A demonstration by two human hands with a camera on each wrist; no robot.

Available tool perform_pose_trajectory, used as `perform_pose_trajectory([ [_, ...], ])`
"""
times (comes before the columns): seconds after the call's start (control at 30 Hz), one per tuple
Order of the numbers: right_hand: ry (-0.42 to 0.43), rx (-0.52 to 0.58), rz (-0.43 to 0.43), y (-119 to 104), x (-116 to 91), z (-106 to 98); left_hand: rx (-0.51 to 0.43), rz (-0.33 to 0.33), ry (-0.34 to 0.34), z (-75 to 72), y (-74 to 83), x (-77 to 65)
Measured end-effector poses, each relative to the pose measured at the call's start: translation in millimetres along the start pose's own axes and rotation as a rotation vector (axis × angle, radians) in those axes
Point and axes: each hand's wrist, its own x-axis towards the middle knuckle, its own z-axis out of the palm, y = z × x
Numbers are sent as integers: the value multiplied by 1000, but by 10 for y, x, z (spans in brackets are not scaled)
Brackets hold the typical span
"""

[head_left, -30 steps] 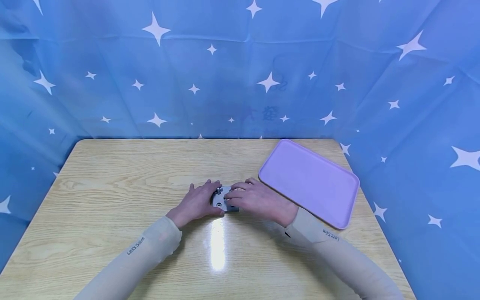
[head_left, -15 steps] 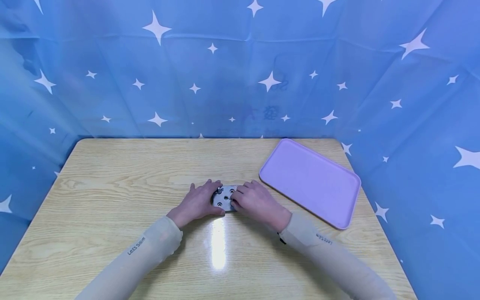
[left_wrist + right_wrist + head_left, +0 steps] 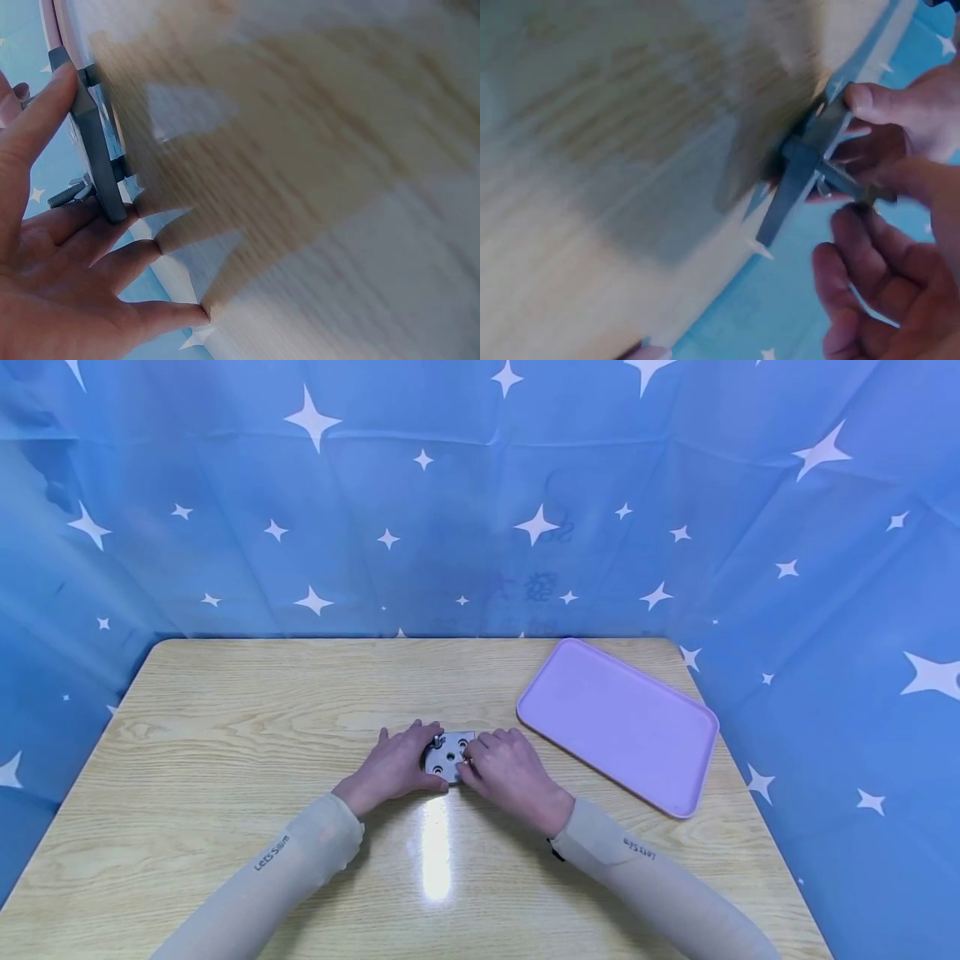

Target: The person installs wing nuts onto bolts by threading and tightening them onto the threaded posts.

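Observation:
A small grey metal plate with several round holes stands slightly raised on short feet at the middle of the table. My left hand grips its left end between thumb and spread fingers. In the left wrist view a threaded bolt sticks out of the plate near those fingers. My right hand is at the plate's right part. There, in the right wrist view, thumb and fingertips pinch the outer end of a bolt that stands out from the plate's face. The curled fingers partly hide the bolt's tip.
A shallow purple tray lies askew on the wood-grain table, to the right of and beyond the hands. Blue curtains with white stars hang behind the table and along its sides.
The right hand has drawn in from spread over the plate to a pinch at its right part, its forearm swinging slightly left. Left hand and plate have stayed in place.

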Motion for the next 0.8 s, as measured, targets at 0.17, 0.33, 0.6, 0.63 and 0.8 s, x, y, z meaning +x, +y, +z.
perform_pose_trajectory([
  [0.17,-145,109,-99,114,31,-124,-9,9,4,-3,-9,-1],
  [0.33,-258,115,-299,245,74,-254,-19,3,-4,-18,-6,-3],
  [0.6,-227,-23,-352,250,115,-205,-21,-12,-12,-13,1,3],
  [0.63,-202,-29,-342,239,118,-186,-19,-13,-13,-13,3,3],
  [0.8,-83,-42,-245,156,103,-74,-3,-4,-7,-9,4,3],
])
